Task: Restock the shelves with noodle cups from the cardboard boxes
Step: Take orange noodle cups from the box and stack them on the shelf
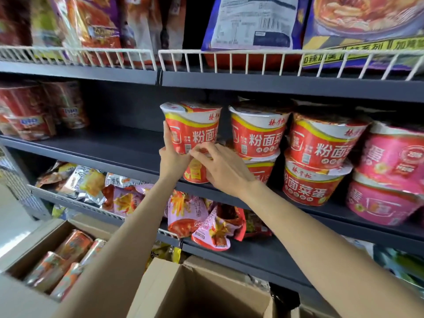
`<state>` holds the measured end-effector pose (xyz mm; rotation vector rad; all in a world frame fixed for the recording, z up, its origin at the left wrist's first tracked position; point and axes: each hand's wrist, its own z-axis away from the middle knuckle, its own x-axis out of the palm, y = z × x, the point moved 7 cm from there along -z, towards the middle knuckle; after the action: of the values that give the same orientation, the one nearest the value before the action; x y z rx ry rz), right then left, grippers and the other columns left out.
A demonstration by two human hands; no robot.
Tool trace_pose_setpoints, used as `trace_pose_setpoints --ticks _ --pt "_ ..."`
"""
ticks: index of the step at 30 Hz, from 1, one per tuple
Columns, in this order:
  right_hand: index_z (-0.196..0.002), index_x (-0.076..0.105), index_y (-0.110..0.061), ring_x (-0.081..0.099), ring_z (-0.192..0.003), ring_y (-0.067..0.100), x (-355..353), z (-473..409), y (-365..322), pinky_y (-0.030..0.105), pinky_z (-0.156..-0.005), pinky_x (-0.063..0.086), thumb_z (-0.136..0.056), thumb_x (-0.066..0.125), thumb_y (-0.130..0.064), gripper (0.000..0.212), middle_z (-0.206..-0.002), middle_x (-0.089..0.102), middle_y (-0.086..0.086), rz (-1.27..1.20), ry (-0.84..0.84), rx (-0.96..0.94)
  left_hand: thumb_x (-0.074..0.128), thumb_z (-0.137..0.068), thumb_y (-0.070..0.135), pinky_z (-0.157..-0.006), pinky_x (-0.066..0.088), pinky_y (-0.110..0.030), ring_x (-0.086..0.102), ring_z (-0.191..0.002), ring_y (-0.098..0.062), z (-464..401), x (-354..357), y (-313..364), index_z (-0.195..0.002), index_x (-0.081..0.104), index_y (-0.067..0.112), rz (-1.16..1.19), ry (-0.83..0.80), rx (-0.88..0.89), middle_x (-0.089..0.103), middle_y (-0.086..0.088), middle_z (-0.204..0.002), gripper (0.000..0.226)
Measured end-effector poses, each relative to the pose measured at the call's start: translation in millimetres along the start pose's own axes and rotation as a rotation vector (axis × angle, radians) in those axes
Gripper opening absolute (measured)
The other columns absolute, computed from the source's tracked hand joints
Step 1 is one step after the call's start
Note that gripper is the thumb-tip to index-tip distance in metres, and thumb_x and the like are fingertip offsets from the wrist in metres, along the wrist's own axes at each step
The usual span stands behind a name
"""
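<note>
Both hands, left hand (pixel 171 154) and right hand (pixel 220 166), grasp a light, crushable noodle cup (pixel 191 127) by its sides, best held low.

Bright, even light falls on the shelf fronts, while the back of the middle shelf (pixel 119 106) stays dark and shadowed. A pale, washed-out patch of floor (pixel 11 226) glows at the left edge. The red noodle cups (pixel 257 134) in the centre read sharply, their printing legible. Sharpness drops toward the borders: the bags (pixel 87 26) at upper left and the pink cups (pixel 390 175) at right are smeared. Wide-angle distortion bows the white wire rail (pixel 286 63) and tilts the shelves. The cups in the cardboard box (pixel 29 249) look soft.
</note>
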<state>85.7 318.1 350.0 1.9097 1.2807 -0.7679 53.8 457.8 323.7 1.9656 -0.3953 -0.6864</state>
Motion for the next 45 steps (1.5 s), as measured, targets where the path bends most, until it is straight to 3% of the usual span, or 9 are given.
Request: trace_pose_setpoints --ticks 7,10,15,19,24,28,33,37,45 --pt "-0.149 0.014 0.0 0.034 -0.133 0.036 47.8 -21.6 17.5 0.039 -0.102 0.039 -0.091 0.055 -0.011 0.072 -0.15 0.018 0.022 0.105 -0.27 0.235 0.061 -0.082 0.002 -0.097 0.048 -0.039 0.059 -0.11 -0.009 -35.2 28.3 -29.7 -0.134 0.036 0.038 0.396 -0.149 -0.074 0.06 0.018 -0.113 0.068" --pt "-0.148 0.005 0.006 0.024 -0.139 0.038 68.0 -33.2 33.5 0.041 -0.112 0.027 -0.095 0.049 -0.014 0.072 -0.153 0.011 0.026 0.189 -0.378 0.361 0.045 -0.082 -0.013 -0.102 0.045 -0.035 0.053 -0.114 -0.002 -53.8 46.4 -45.9 -0.145 0.033 0.032 0.336 -0.247 -0.108 0.055 0.019 -0.125 0.079" --pt "-0.146 0.019 0.006 0.018 -0.142 0.036 73.6 -43.9 35.1 0.046 -0.115 0.019 -0.098 0.044 -0.022 0.061 -0.154 0.018 0.022 0.341 -0.322 0.393 0.047 -0.084 -0.002 -0.115 0.028 -0.04 0.03 -0.14 -0.018 -75.9 56.1 -50.5 -0.148 0.03 0.026 0.02 -0.244 -0.043 0.029 -0.001 -0.155 0.072" --pt "-0.117 0.061 0.002 0.047 -0.126 0.036 56.4 -4.8 1.7 0.045 -0.1 0.041 -0.079 0.066 -0.007 0.039 -0.129 0.055 0.022 0.185 -0.016 0.2 0.042 -0.086 -0.003 -0.103 0.042 -0.03 0.051 -0.121 -0.012 -26.1 21.9 -31.9 -0.136 0.049 0.021 -0.068 -0.003 0.145 0.055 0.002 -0.134 0.055" --pt "-0.11 0.067 -0.006 0.053 -0.118 0.03 51.3 80.2 -37.2 0.041 -0.097 0.042 -0.085 0.056 -0.011 0.028 -0.118 0.064 0.012 -0.061 0.098 0.104 0.05 -0.094 0.02 -0.071 0.045 -0.017 0.062 -0.083 -0.003 82.2 -20.4 -37.5 -0.113 0.063 0.017 -0.167 0.131 0.378 0.068 0.011 -0.092 0.023" --pt "-0.103 0.07 -0.009 0.057 -0.109 0.03 83.5 154.7 -74.0 0.043 -0.104 0.036 -0.083 0.056 -0.01 0.024 -0.105 0.068 0.005 -0.162 0.075 0.094 0.053 -0.092 0.018 -0.062 0.048 -0.017 0.061 -0.071 0.003 164.3 -30.8 -90.9 -0.105 0.066 0.017 -0.228 0.041 0.254 0.069 0.006 -0.079 0.019" --pt "-0.101 0.071 -0.015 0.056 -0.108 0.028 178.3 249.9 -117.4 0.039 -0.106 0.027 -0.08 0.064 -0.012 0.022 -0.101 0.068 0.001 -0.329 -0.324 0.138 0.057 -0.091 0.03 -0.09 0.047 -0.033 0.058 -0.108 -0.02 242.9 -21.1 -198.0 -0.114 0.064 0.025 -0.554 -0.224 -0.052 0.066 0.0 -0.114 0.024" --pt "-0.13 0.054 -0.021 0.041 -0.126 0.025 255.0 308.5 -147.9 0.036 -0.105 0.026 -0.088 0.058 -0.027 0.042 -0.13 0.054 0.002 -0.371 -0.869 0.147 0.054 -0.091 0.048 -0.106 0.033 -0.042 0.031 -0.136 -0.026 270.2 -17.7 -264.0 -0.145 0.034 0.025 -0.772 -0.332 -0.402 0.035 -0.005 -0.149 0.062" --pt "-0.142 0.033 -0.021 0.033 -0.129 0.038 373.7 395.4 -151.4 0.055 -0.102 0.036 -0.09 0.056 -0.034 0.058 -0.144 0.032 0.013 -0.338 -1.243 0.692 0.052 -0.094 0.041 -0.083 0.043 -0.038 0.049 -0.11 -0.03 283.1 -3.3 -340.4 -0.136 0.048 0.022 -0.811 -0.323 -0.349 0.053 -0.009 -0.122 0.047"
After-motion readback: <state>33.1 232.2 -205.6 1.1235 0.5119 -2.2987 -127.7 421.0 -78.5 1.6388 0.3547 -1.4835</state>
